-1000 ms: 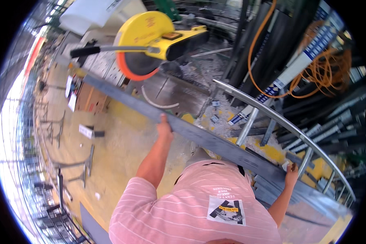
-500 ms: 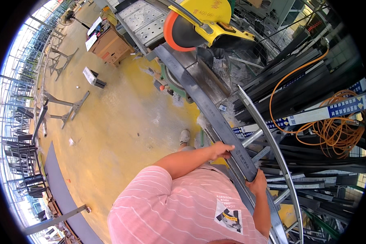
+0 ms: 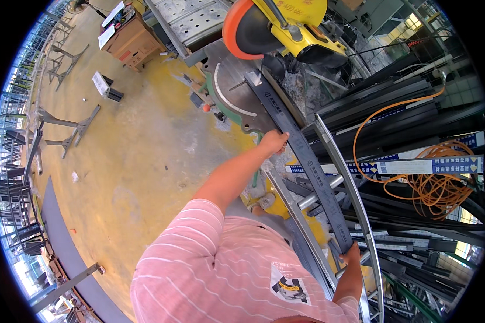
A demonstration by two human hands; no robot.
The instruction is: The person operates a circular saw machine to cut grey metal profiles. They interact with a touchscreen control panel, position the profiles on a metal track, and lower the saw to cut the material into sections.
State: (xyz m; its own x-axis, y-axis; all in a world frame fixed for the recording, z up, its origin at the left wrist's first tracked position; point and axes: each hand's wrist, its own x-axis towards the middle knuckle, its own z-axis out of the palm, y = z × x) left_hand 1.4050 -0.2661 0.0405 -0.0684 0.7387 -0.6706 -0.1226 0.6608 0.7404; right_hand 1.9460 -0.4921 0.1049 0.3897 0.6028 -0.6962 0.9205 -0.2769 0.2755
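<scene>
- Dark bar (image 3: pixel 309 164) has shifted in the head view: its far end now lies over the saw base (image 3: pixel 238 99), leaving the white scale (image 3: pixel 221 96) uncovered, and the left hand (image 3: pixel 274 141) sits farther up it, toward that end.
- Fingers of the left hand are closed on the bar's left edge, just beside the base, seemingly to steer it sideways; their tips underneath are hidden.
- Right hand (image 3: pixel 351 253) has its fingers curled round the opposite end; so wide a spacing probably keeps the bar from swinging.
- Between the hands, the bar crosses a roller (image 3: pixel 335 181) beside the metal rail (image 3: pixel 357 195), which likely takes some weight.
- Above the far end hangs the orange-rimmed blade (image 3: pixel 261 35), apparently apart from it, its yellow guard (image 3: pixel 304 13) presumably there for shielding.
- Orange hose (image 3: pixel 442 180) lies coiled at right, well apart from both hands.
</scene>
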